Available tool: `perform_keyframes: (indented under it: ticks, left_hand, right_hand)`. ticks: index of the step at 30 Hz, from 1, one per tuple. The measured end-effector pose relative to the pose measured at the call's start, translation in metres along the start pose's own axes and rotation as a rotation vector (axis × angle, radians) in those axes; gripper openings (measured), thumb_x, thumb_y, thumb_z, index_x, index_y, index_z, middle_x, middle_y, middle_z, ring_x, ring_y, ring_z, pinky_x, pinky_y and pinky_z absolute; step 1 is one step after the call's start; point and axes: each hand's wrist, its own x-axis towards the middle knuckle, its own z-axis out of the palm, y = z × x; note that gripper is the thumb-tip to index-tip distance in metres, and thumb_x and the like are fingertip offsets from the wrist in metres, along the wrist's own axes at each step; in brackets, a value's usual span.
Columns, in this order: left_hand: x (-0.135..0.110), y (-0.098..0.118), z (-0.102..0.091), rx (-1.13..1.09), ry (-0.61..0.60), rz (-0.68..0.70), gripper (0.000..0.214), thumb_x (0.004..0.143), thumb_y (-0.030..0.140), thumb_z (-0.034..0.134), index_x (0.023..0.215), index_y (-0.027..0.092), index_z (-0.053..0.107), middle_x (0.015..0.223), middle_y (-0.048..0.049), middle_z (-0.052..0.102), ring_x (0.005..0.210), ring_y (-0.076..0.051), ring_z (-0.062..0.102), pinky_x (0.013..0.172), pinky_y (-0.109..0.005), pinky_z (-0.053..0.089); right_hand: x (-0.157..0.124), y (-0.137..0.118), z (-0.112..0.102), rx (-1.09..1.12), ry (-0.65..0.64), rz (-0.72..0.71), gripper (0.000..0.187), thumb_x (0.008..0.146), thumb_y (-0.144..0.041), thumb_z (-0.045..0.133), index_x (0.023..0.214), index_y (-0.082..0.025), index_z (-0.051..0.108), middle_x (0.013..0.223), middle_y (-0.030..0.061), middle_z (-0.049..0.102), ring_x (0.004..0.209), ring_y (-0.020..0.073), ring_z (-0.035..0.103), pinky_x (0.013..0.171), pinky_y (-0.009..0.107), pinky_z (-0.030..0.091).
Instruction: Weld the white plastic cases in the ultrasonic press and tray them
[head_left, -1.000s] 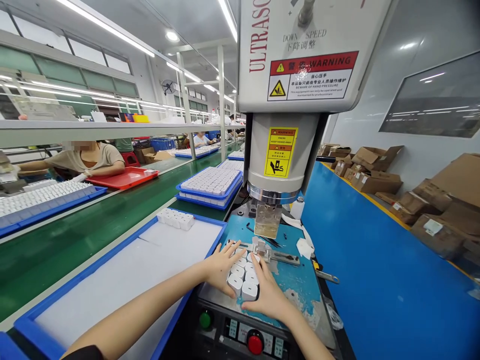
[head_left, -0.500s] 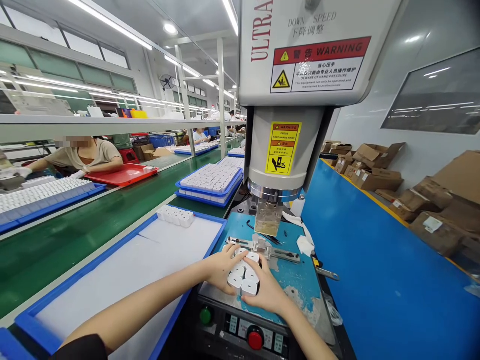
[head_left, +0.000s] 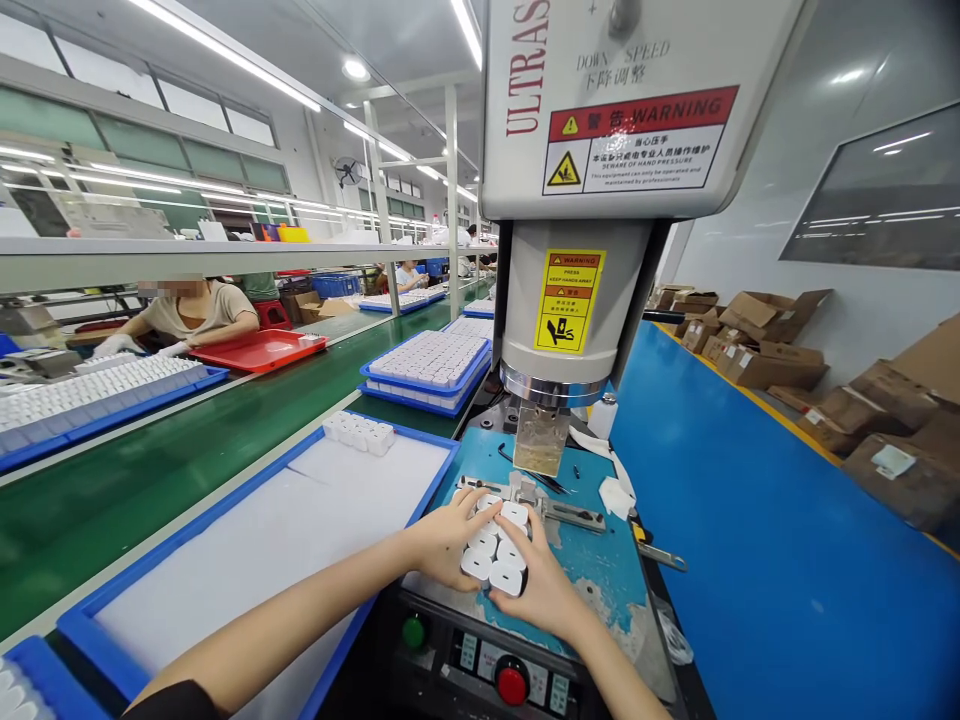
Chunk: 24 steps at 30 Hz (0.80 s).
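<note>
A cluster of several small white charger blocks (head_left: 476, 563), each with a small dark slot on its top face, is pressed together between my two hands. My left hand (head_left: 444, 540) is closed around the left side, fingers over the far end. From the right, my right hand (head_left: 546, 588) grips the other side, with the thumb near the closest block. They are over the worn blue machine bed (head_left: 592, 555), just in front of a metal fixture (head_left: 574, 514). Above the fixture hangs the press's metal block (head_left: 541, 440). Fingers hide some of the blocks.
To the left lies a blue tray (head_left: 285, 545) with white lining and a group of white blocks (head_left: 358, 433) at its far end. Stacked trays (head_left: 427, 360) stand beyond. A red button (head_left: 512, 682) and green button (head_left: 413, 631) are on the machine's front. A co-worker (head_left: 199, 315) sits across the green belt.
The view has turned slightly left. My hands keep their hold on the cluster of charger blocks, almost unmoved over the bed. Across the belt, the co-worker's hands have shifted.
</note>
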Motion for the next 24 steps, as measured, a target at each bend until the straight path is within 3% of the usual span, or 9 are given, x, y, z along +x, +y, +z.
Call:
perform_keyframes:
  ticks: [5,8,11,14,18,21,24]
  left_hand:
    - [0.011,0.015,-0.033,0.082,0.024,0.034,0.119,0.053,0.051,0.073,0.148,0.018,0.008,0.146,-0.0254,0.022,0.13,-0.049,0.024,0.096,-0.059,0.037]
    - [0.009,0.035,-0.068,0.161,0.035,0.051,0.112,0.055,0.05,0.072,0.145,0.011,0.018,0.142,-0.0285,0.028,0.127,-0.05,0.028,0.095,-0.06,0.036]
    - [-0.012,0.057,-0.109,0.228,0.058,0.083,0.102,0.058,0.049,0.071,0.14,0.006,0.028,0.134,-0.0292,0.038,0.127,-0.047,0.031,0.101,-0.061,0.029]
    - [-0.055,0.083,-0.15,0.262,0.102,-0.04,0.1,0.055,0.047,0.075,0.138,0.009,0.034,0.136,-0.0264,0.036,0.126,-0.047,0.031,0.101,-0.062,0.029]
    - [-0.138,0.137,-0.193,0.294,0.138,-0.261,0.099,0.053,0.049,0.077,0.135,0.013,0.038,0.14,-0.0217,0.034,0.129,-0.046,0.028,0.101,-0.061,0.029]
    - [-0.208,0.181,-0.21,0.263,0.195,-0.461,0.095,0.054,0.055,0.075,0.132,0.014,0.041,0.139,-0.0203,0.035,0.129,-0.047,0.028,0.098,-0.06,0.032]
    - [-0.281,0.221,-0.212,0.268,0.272,-0.648,0.09,0.058,0.057,0.071,0.132,0.014,0.043,0.136,-0.02,0.038,0.128,-0.046,0.031,0.097,-0.058,0.036]
  right_hand:
    - [-0.001,-0.008,-0.01,-0.047,0.098,-0.019,0.085,0.065,-0.025,0.069,0.141,-0.034,0.032,0.153,0.0056,-0.001,0.138,0.0375,0.023,0.098,0.044,0.044]
    - [0.0,-0.025,-0.017,-0.074,0.181,-0.122,0.08,0.067,-0.026,0.069,0.14,-0.03,0.034,0.15,0.0076,0.003,0.138,0.0362,0.022,0.104,0.045,0.039]
    - [0.005,-0.054,-0.02,-0.068,0.246,-0.298,0.076,0.069,-0.031,0.069,0.137,-0.026,0.036,0.145,0.0101,0.013,0.137,0.034,0.024,0.109,0.048,0.032]
    - [0.013,-0.097,-0.013,-0.012,0.258,-0.446,0.078,0.068,-0.038,0.072,0.137,-0.026,0.037,0.141,0.0113,0.02,0.133,0.0335,0.031,0.107,0.051,0.034]
    - [0.01,-0.167,0.016,0.066,0.155,-0.629,0.084,0.065,-0.041,0.074,0.138,-0.025,0.035,0.14,0.0125,0.02,0.132,0.035,0.032,0.104,0.053,0.036]
    - [0.001,-0.221,0.049,0.13,0.055,-0.771,0.085,0.065,-0.04,0.074,0.138,-0.023,0.034,0.14,0.0136,0.02,0.133,0.0356,0.029,0.103,0.054,0.037]
    - [-0.01,-0.273,0.091,0.214,-0.078,-0.924,0.087,0.065,-0.039,0.075,0.138,-0.021,0.033,0.14,0.0147,0.02,0.133,0.0343,0.029,0.103,0.051,0.038]
